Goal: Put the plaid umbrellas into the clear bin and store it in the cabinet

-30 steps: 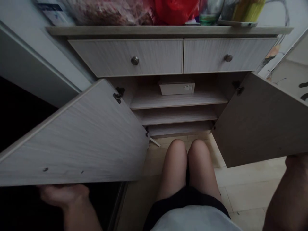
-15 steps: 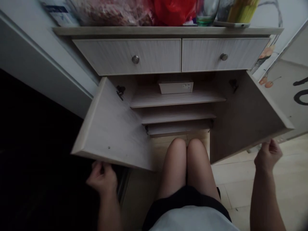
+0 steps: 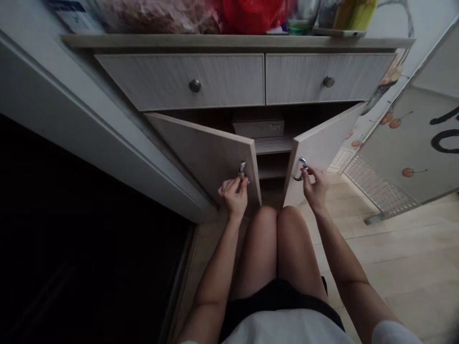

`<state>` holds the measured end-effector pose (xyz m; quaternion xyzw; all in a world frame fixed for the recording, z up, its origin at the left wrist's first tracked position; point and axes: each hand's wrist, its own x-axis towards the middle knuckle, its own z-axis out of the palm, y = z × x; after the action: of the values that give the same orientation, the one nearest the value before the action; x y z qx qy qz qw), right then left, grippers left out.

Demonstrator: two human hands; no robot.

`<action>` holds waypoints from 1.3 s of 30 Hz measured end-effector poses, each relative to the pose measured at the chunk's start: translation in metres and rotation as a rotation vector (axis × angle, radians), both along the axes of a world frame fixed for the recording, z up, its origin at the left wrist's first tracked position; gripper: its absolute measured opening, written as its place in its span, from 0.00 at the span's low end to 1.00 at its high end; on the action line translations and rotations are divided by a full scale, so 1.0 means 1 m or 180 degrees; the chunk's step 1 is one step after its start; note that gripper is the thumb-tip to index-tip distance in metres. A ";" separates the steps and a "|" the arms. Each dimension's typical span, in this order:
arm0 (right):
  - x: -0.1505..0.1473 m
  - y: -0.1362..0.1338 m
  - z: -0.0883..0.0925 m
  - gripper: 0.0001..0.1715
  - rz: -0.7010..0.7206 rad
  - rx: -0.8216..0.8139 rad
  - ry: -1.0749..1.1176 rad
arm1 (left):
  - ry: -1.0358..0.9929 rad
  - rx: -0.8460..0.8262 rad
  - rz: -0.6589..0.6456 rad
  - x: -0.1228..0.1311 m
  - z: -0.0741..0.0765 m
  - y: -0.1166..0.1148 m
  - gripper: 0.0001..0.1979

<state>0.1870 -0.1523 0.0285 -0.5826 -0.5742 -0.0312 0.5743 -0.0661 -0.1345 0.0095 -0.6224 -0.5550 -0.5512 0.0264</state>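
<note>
A pale wooden cabinet has two lower doors, both nearly closed with a narrow gap between them. My left hand [image 3: 234, 194] is closed on the metal handle [image 3: 243, 169] of the left door [image 3: 206, 153]. My right hand [image 3: 314, 187] pinches the metal handle [image 3: 301, 168] of the right door [image 3: 321, 145]. Through the gap I see a shelf with a pale flat box [image 3: 258, 128]. My knees are right in front of the doors.
Two drawers with round knobs [image 3: 194, 86] [image 3: 328, 81] sit above the doors. On the cabinet top stand a red bag [image 3: 251, 14], a glass [image 3: 300, 16] and other items. A dark doorway lies at left; a panel with cherry prints [image 3: 412, 143] leans at right over a light tile floor.
Both doors have swung from wide open to nearly closed. My hands have moved from the doors' outer edges inward to their handles.
</note>
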 end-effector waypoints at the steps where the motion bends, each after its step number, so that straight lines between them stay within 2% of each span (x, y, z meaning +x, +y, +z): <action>1: -0.009 0.013 0.001 0.22 -0.0034 -0.0051 -0.0038 | -0.0003 -0.0069 0.0017 0.009 0.001 0.011 0.18; 8: -0.049 0.078 0.011 0.21 -0.0121 -0.0551 -0.0303 | 0.0140 -0.0635 0.0127 0.049 0.013 0.069 0.16; 17: -0.063 0.131 0.018 0.22 -0.0105 -0.0805 -0.0394 | 0.0236 -0.1004 0.0155 0.066 0.029 0.112 0.14; 30: -0.072 0.159 0.031 0.22 -0.0094 -0.1053 -0.0272 | 0.0307 -0.1175 0.0155 0.073 0.037 0.141 0.17; 39: -0.069 0.162 0.029 0.22 -0.0066 -0.1027 -0.0349 | 0.0327 -0.1189 0.0158 0.075 0.037 0.144 0.17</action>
<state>0.1184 0.0099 0.0579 -0.6706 -0.5961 0.0237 0.4408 0.0092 0.0091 0.0470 -0.6300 -0.6607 -0.4053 -0.0476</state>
